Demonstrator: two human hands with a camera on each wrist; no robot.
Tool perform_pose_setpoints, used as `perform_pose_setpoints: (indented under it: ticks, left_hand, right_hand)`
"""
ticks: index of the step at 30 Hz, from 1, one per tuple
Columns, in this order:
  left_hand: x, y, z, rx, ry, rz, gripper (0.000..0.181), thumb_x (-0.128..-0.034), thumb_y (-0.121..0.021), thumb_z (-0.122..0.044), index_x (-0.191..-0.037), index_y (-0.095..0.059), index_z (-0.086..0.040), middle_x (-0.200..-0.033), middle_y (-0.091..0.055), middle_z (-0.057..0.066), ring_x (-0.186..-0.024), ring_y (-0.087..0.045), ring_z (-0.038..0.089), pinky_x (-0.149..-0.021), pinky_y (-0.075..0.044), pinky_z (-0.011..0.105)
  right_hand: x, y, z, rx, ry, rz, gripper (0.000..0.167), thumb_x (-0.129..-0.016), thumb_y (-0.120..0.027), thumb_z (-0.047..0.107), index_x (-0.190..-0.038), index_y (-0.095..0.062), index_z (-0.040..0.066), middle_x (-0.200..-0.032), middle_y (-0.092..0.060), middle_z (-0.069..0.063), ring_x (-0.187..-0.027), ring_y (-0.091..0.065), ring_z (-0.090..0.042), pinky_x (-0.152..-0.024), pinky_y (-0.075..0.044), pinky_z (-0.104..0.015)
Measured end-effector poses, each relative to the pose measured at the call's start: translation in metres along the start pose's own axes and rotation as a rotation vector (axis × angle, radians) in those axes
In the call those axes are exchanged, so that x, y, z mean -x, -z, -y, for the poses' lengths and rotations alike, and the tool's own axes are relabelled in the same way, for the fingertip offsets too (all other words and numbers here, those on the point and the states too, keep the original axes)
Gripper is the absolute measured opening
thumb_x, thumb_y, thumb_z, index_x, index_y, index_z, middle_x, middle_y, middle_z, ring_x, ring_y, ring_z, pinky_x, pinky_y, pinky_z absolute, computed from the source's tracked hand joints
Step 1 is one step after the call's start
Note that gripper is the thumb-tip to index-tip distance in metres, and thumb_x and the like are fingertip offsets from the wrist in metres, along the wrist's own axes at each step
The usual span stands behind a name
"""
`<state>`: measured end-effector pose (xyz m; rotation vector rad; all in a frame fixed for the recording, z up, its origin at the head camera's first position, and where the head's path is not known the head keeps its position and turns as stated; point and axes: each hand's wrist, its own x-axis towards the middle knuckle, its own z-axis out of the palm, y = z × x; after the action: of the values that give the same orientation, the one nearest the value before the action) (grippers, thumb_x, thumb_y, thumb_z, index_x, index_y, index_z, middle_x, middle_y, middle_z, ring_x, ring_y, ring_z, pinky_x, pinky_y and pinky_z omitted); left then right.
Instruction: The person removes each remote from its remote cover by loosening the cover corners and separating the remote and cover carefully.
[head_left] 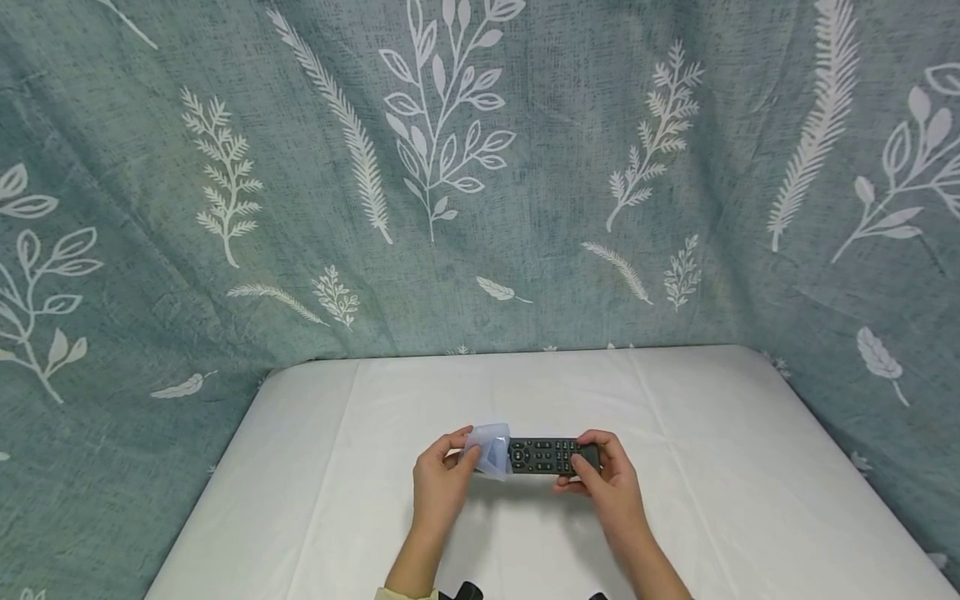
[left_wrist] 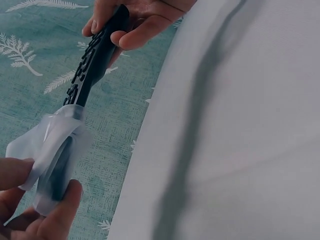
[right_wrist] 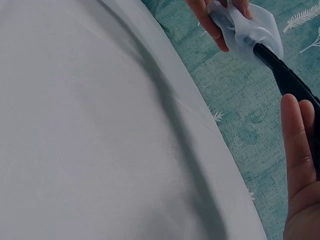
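A black remote control [head_left: 543, 456] with several rows of buttons is held level above the white table. Its left end sits inside a crumpled translucent plastic sleeve [head_left: 491, 450]. My left hand [head_left: 442, 483] pinches the sleeve between thumb and fingers, around the covered end of the remote. At the other end my right hand [head_left: 611, 483] grips the bare remote, thumb on its button face and fingers behind. In the left wrist view the sleeve [left_wrist: 60, 145] bunches loosely around the remote [left_wrist: 95, 60]. The right wrist view shows the remote's dark back [right_wrist: 287, 77] entering the sleeve's mouth.
The white-covered table [head_left: 337, 500] spreads beneath both hands, which cast soft shadows on it. Behind and beside it hangs a green cloth [head_left: 540, 167] with white leaf prints. Small black objects [head_left: 468, 591] show at the bottom edge near the wrists.
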<state>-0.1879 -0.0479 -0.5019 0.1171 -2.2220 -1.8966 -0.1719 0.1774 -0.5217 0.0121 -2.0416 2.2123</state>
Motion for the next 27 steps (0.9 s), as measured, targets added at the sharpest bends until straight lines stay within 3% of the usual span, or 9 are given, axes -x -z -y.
perform_pose_setpoints:
  ticks: [8, 18, 27]
  left_hand:
    - [0.0034, 0.0003, -0.0005, 0.039, 0.000, -0.033, 0.004, -0.0885, -0.070, -0.002, -0.086, -0.067, -0.001, -0.119, -0.074, 0.011, -0.085, -0.074, 0.019, -0.065, -0.054, 0.015]
    - [0.0044, -0.0005, 0.0027, 0.080, -0.024, -0.024, 0.004, -0.0891, -0.065, 0.005, -0.087, -0.062, 0.003, -0.118, -0.073, 0.016, -0.077, -0.069, 0.008, -0.064, -0.056, 0.017]
    - [0.0075, -0.0012, 0.0004, 0.106, 0.005, -0.030, 0.004, -0.0914, -0.062, 0.006, -0.093, -0.058, 0.004, -0.093, -0.073, 0.020, -0.070, -0.063, 0.008, -0.061, -0.058, 0.023]
  right_hand:
    - [-0.0001, 0.0033, 0.0009, -0.027, 0.001, 0.015, 0.031, -0.098, -0.058, 0.003, -0.127, -0.046, 0.001, -0.116, -0.059, -0.010, -0.070, -0.071, -0.016, -0.072, -0.062, -0.042]
    - [0.0014, 0.0046, 0.0049, -0.037, -0.018, 0.009, 0.034, -0.099, -0.059, 0.006, -0.128, -0.043, -0.002, -0.116, -0.058, -0.013, -0.071, -0.071, -0.016, -0.072, -0.063, -0.041]
    - [0.0001, 0.0084, -0.0002, -0.051, -0.040, 0.016, 0.039, -0.099, -0.060, 0.007, -0.131, -0.040, -0.003, -0.115, -0.058, -0.011, -0.071, -0.072, -0.017, -0.074, -0.063, -0.041]
